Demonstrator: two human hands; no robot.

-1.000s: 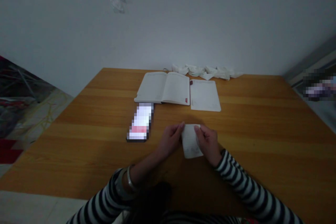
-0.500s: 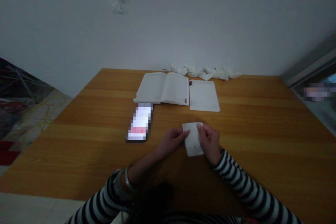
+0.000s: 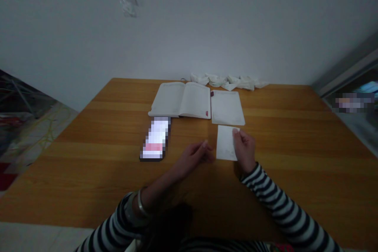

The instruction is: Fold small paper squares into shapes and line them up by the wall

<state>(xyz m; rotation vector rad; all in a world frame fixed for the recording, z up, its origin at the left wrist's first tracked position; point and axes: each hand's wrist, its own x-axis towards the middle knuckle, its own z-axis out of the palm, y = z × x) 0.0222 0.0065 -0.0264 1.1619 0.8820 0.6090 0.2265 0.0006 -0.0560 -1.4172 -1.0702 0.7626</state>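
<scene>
My right hand pinches a small sheet of white paper by its right edge, thumb on top. Faint marks show near the lower part of the sheet, too dim to read. Just left of the sheet, my left hand is off the paper, its fingers loosely curled and holding nothing. Beyond the small sheet lies a larger white sheet on the wooden table. An open notebook with pale pages lies to the left of that larger sheet.
A phone with a lit, blurred screen lies in front of the notebook. Crumpled white tissue runs along the table's back edge by the wall. The wooden table ends at the left above a cluttered floor.
My left hand has let go of the small paper. My right hand has carried the sheet a little to the right and away from me. The view has shifted slightly.
</scene>
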